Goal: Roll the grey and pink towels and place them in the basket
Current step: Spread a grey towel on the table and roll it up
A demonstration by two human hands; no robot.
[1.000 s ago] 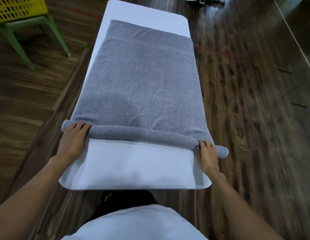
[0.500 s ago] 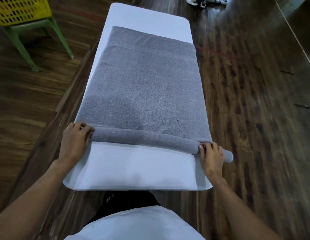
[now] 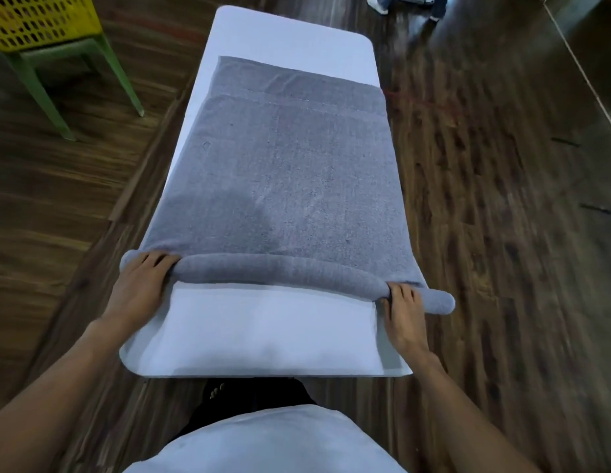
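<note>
- The grey towel [image 3: 290, 172] lay lengthwise on a white table [image 3: 269, 329], its near edge rolled into a thin tube [image 3: 280, 271] running across the table between the two hands.
- The left hand [image 3: 140, 285] rested on the left end of the tube, fingers bent over its top; the fingertips were lost against the flat cloth beyond, so how far they wrapped could not be told. A short stub of roll stuck out past this hand to the left.
- The right hand [image 3: 403, 312] sat on the tube near its right end, fingers curved over it and pressing down. The thumb was hidden under the palm. Beyond this hand a rounded end of the roll overhung the table edge above the wooden floor [image 3: 502, 233].
- Ahead of both hands the unrolled part of the towel stretched away flat, with a hem band across its far end.
- Behind the hands, towards the person, bare table top showed.
- A yellow perforated basket [image 3: 41, 18] stood on a green frame [image 3: 116, 73] far ahead and left of the left hand; it was cut off by the frame edge.
- The pink towel could not be seen.
- The floor to the right of the right hand was motion-blurred.
</note>
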